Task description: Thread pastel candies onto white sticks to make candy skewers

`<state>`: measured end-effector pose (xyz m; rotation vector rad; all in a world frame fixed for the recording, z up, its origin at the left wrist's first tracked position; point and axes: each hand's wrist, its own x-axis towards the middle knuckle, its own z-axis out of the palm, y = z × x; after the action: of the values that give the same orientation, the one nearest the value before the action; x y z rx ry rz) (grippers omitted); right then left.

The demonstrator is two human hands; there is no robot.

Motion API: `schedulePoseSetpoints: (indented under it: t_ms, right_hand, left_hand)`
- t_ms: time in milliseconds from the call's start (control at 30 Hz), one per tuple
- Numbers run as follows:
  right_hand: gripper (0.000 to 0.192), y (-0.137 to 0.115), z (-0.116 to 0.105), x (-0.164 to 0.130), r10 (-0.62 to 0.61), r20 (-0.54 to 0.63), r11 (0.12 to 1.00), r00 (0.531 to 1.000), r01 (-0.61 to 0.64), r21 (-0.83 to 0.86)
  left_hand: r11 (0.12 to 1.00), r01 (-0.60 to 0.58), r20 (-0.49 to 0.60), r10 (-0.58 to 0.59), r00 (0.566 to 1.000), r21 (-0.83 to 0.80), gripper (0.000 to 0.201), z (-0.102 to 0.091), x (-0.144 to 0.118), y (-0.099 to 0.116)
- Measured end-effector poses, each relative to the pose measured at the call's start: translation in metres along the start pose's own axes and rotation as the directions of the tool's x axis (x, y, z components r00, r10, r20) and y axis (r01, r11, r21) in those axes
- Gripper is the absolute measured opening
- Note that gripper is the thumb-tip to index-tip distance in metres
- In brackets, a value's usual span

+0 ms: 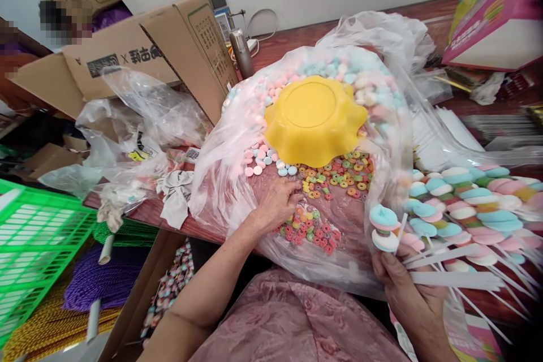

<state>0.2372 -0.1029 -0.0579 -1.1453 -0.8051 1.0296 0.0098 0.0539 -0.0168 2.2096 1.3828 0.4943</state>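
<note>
Nearest, the right hand [409, 294] pinches a thin white stick [399, 235] whose long axis runs upward and slightly left, two soft, round pastel candies [383, 227] stacked at its top, beside a heap of finished sticks [466, 209] lying on the table [500, 300]. The left hand [278, 203] rests on crinkled clear plastic [220, 181], its fingers curled down pinching at small glossy ring candies [322, 181]. Farther off, an upturned yellow scalloped bowl [314, 119] sits on pastel candy discs, with cardboard boxes [178, 51] behind.
</note>
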Motion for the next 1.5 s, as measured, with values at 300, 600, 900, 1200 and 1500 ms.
schedulePoseSetpoints:
  t_ms: [300,600,900,1200,1500]
  right_hand:
    - [0.01,-0.003,0.004,0.0,-0.067,0.046,0.988,0.997,0.073,-0.133]
    - [0.024,-0.002,0.006,0.002,-0.247,0.415,0.679,0.875,0.462,-0.571]
    - [0.041,-0.006,0.036,0.016,-0.33,0.567,0.551,0.755,0.642,-0.533]
    - [0.056,-0.001,0.038,0.018,-0.436,0.583,0.424,0.686,0.728,-0.539]
    - [0.063,0.004,0.034,0.013,-0.421,0.569,0.445,0.706,0.707,-0.549]
  left_hand:
    - [0.952,-0.23,-0.08,0.25,0.965,0.204,0.02,0.006,-0.013,0.005]
    - [0.721,-0.083,-0.264,-0.142,0.954,-0.688,0.015,0.002,-0.035,0.022]
    - [0.334,-0.01,-0.137,-0.362,0.922,-0.943,0.022,-0.016,-0.05,0.026]
    - [0.706,-0.249,-0.483,-0.151,0.862,-0.663,0.012,-0.016,-0.059,0.021]
    - [0.899,-0.373,-0.515,0.213,0.83,-0.229,0.014,-0.02,-0.07,0.027]
